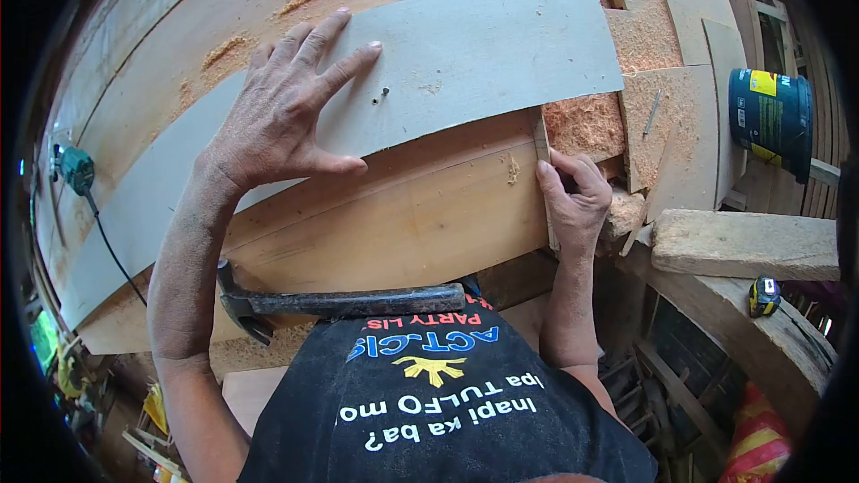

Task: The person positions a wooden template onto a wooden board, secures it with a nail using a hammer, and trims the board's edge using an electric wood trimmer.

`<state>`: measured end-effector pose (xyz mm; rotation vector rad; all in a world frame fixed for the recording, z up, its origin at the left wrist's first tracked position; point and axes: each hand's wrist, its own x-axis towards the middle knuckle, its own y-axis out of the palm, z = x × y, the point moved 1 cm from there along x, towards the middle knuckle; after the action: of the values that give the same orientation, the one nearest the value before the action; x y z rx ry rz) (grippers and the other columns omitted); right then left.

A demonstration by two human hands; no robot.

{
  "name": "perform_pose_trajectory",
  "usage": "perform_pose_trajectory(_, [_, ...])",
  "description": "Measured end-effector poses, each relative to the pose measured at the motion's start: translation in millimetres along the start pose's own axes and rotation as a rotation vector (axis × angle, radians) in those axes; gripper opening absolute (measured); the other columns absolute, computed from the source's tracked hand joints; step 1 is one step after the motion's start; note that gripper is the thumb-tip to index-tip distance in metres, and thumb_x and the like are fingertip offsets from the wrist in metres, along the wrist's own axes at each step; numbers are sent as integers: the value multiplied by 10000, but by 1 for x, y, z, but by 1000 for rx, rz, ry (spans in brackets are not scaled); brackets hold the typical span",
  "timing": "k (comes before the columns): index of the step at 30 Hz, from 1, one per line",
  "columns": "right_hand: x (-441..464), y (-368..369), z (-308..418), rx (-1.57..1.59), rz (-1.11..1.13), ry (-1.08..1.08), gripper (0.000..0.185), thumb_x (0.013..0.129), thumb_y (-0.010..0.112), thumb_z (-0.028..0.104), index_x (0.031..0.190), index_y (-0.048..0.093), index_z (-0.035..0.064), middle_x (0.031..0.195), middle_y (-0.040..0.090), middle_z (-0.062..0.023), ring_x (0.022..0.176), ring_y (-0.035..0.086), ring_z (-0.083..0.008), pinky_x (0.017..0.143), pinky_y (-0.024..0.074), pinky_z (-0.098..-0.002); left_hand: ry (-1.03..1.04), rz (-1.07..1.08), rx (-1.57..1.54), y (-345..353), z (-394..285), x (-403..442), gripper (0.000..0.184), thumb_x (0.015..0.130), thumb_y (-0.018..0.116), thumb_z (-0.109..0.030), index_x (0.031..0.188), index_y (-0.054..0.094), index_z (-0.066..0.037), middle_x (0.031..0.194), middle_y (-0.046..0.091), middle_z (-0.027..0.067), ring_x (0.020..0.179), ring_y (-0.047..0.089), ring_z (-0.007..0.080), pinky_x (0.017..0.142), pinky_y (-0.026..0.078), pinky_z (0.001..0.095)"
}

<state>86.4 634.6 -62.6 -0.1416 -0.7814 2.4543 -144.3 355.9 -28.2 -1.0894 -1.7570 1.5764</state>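
My left hand lies with fingers spread on a long pale grey-white panel, its thumb reaching past the near edge. Close to the fingertips, a small nail stands in the panel beside a dark spot. Under the panel sits a smooth brown board with a pencil-like line along it. At the board's right end, my right hand pinches a thin wooden strip between thumb and fingers. A claw hammer rests against my shirt, its head to the left.
Wood shavings and sawdust cover the bench's far and right parts. A loose metal rod or nail lies there. Beyond are a dark green bucket, a thick plank and a tape measure. A corded green power tool is at left.
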Motion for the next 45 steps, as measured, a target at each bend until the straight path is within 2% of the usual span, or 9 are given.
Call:
perform_pose_trajectory(31, [0,-1,-4,39,-7,-12,169,837,752,42,1004,759,11,759,644,-16,689,553,-75,627,453,-240,20,-31,-1,4,1,-1,1162,530,766,-798,1524,367,-348,1624,222,126,1458,276,397,1181,283,617])
perform_pose_trajectory(45, [-1,1,-1,-4,-29,-11,167,829,745,35,994,760,12,766,665,-40,701,586,-100,646,470,-260,25,-46,-35,4,1,0,1137,528,827,-689,1515,385,-339,1597,265,153,1459,277,395,1182,284,601])
